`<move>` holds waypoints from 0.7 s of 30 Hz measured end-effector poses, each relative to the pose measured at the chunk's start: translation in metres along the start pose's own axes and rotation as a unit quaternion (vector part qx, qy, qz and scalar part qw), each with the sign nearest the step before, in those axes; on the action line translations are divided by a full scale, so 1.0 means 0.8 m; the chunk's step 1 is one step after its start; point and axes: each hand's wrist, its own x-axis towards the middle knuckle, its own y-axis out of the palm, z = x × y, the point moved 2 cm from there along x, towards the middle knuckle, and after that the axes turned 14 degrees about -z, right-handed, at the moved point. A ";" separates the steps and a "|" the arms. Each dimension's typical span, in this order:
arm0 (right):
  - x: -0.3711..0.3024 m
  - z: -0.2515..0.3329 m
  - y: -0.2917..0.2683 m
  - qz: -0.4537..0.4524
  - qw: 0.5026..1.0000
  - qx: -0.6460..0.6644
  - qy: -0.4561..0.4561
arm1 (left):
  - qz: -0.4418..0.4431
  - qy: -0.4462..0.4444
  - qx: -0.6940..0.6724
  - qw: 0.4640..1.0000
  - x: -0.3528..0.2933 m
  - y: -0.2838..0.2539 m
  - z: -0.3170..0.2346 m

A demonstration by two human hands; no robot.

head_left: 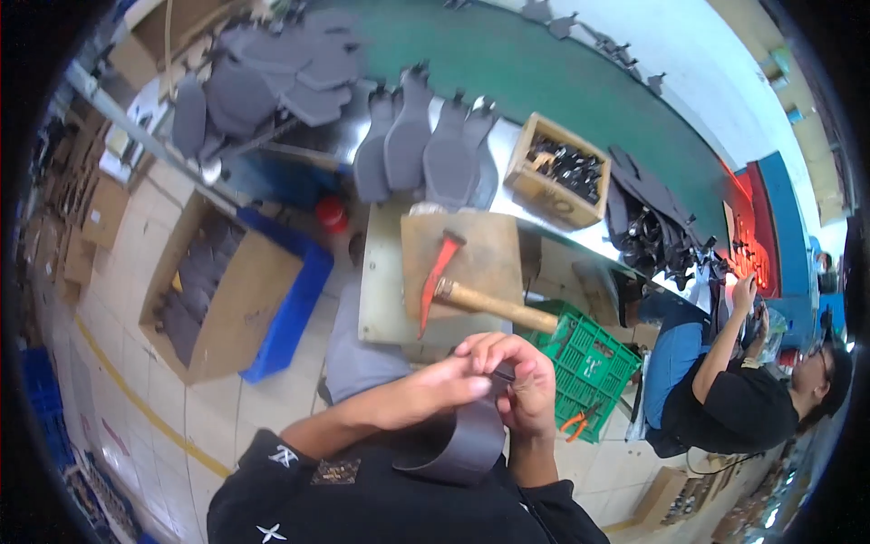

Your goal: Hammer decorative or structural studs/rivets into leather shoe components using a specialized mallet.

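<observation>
Largest first: green-surfaced worktop (562,82) runs across the far side. Green crate (605,390) stands near the right hand. Square tan board (489,245) lies beyond the hands, carrying a red-headed hammer (494,303), handle slanting toward the right hand. Dark grey sole (467,444) is held at the torso: curled, long axis running from the fingers down toward the lap. Left hand (444,385) comes in from the left, thumb uppermost; right hand (530,381) upright, knuckles bent. Both sets of fingers narrow, pinching the sole's far end; exact contact partly hidden.
</observation>
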 end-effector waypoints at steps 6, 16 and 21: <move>0.026 0.048 -0.116 -0.248 0.912 -0.294 -0.145 | 0.007 0.072 0.240 0.968 0.038 -0.015 -0.003; 0.147 0.200 -0.365 -0.473 0.363 -0.723 -0.349 | -0.440 0.447 0.619 0.473 0.175 -0.152 -0.220; 0.179 0.230 -0.478 -0.461 0.534 -0.677 -0.210 | -0.369 0.426 0.495 0.661 0.141 -0.123 -0.208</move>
